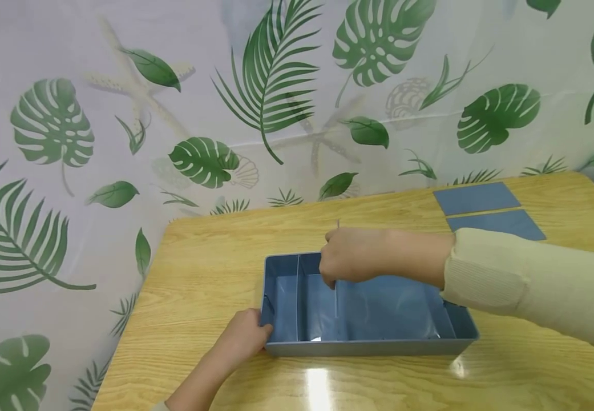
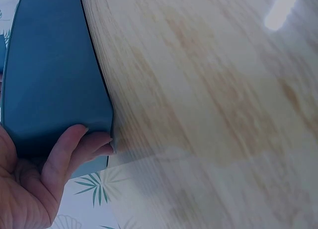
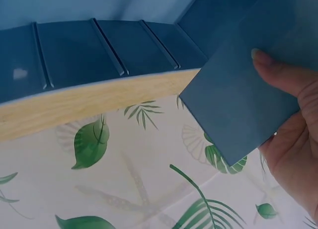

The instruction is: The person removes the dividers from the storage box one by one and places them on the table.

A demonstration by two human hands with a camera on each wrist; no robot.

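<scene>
A long blue plastic box point(image 1: 374, 349) lies on the table with its long side towards me. My left hand point(image 1: 245, 332) grips its near left corner; in the left wrist view the fingers point(image 2: 67, 152) lie against the end of the box. Reaching over the box's far side, my right hand point(image 1: 355, 254) pinches a thin blue divider panel point(image 3: 231, 107) between thumb and fingers. That panel stands upright, edge-on to the head view, and dips into the box right of a fitted divider point(image 1: 298, 305). Ridged slots point(image 3: 109, 45) line the box's inner wall.
Two flat blue panels point(image 1: 476, 198) lie side by side at the table's back right, partly behind my right sleeve point(image 1: 502, 274). Another divider crosses the box near its right end. A leaf-patterned cloth point(image 1: 276, 114) hangs behind the wooden table point(image 1: 199, 257).
</scene>
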